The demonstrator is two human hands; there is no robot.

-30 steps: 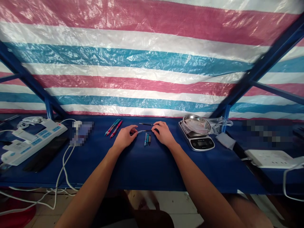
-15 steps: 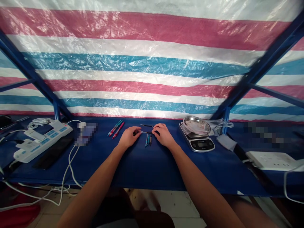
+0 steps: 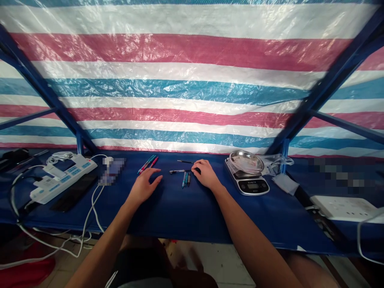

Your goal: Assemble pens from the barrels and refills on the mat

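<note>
My right hand point(image 3: 205, 174) pinches the dark end of a slim black-and-clear pen point(image 3: 177, 171), which lies crosswise over the blue table, its other end pointing left. My left hand point(image 3: 144, 185) is open and empty, thumb apart from the fingers, just in front of a group of pens: a red pen point(image 3: 155, 161) and teal ones point(image 3: 147, 163), partly hidden by the hand. Below the held pen sit several short blue and dark pens point(image 3: 186, 180) side by side. Behind it lies a thin dark stick-like piece point(image 3: 185, 161), reaching toward my right fingers.
A digital scale point(image 3: 253, 186) with a metal bowl point(image 3: 248, 160) stands right of my right hand, a plastic bag beside it. At left are a white power strip point(image 3: 64, 178), a black phone-like slab point(image 3: 73, 193) and loose white cables point(image 3: 90, 212). A striped tarp point(image 3: 192, 92) hangs behind.
My left hand has let go of the pen and moved left and nearer to me, toward the red and teal pens. My right hand stays at the pen's right end. The view has shifted slightly.
</note>
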